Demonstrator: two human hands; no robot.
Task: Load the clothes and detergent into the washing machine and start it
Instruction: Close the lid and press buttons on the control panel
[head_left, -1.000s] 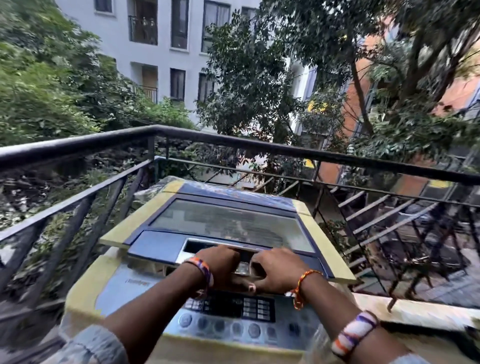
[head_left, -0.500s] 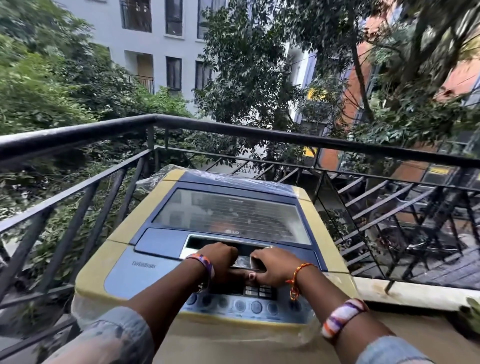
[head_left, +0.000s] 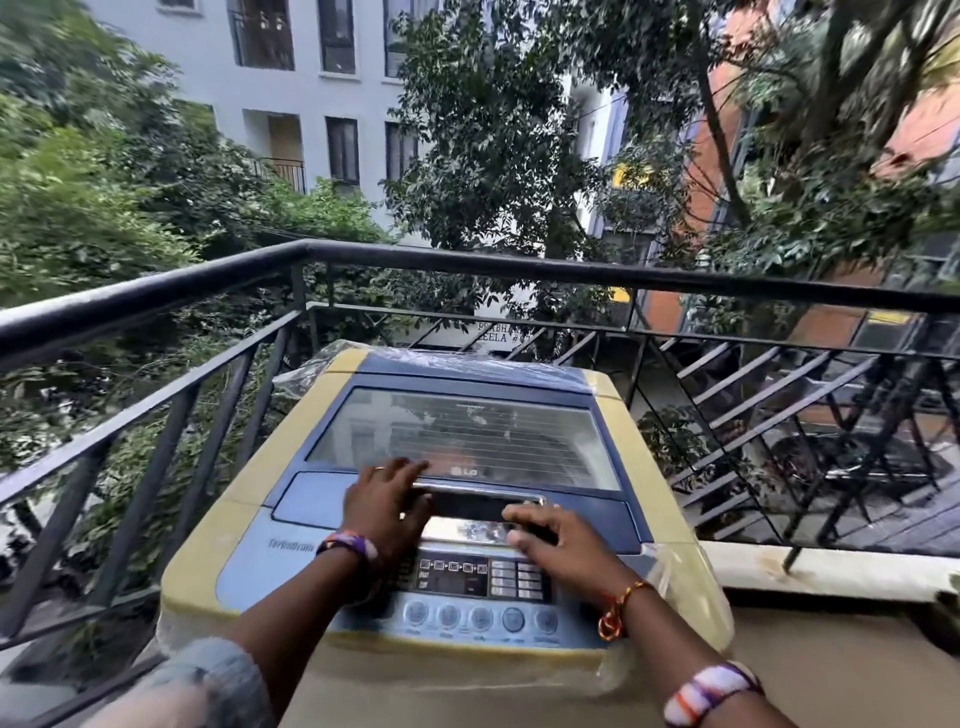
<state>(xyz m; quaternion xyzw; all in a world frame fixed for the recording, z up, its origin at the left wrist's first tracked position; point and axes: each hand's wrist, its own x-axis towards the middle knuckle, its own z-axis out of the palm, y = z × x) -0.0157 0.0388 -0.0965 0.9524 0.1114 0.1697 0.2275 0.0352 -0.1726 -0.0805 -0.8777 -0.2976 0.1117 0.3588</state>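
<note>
A yellow and blue top-loading washing machine (head_left: 234, 525) stands in the balcony corner with its glass lid (head_left: 467, 426) down flat. Something orange shows faintly through the glass. My left hand (head_left: 384, 512) lies on the lid's front edge with fingers spread over the silver handle (head_left: 467, 488). My right hand (head_left: 563, 545) rests with loose fingers at the handle recess, just above the control panel (head_left: 467, 577) and its row of round buttons (head_left: 480, 618). Neither hand holds anything. No detergent is in view.
A black metal railing (head_left: 467, 262) runs close along the machine's left and far sides. Clear plastic wrap (head_left: 675, 577) hangs off the machine's right front and back corners. A low pale ledge (head_left: 831, 566) lies to the right; trees and buildings stand beyond.
The lid, slightly raised a second ago, has come down flat. Both hands have let go of the handle; the left has opened and slid forward onto the lid.
</note>
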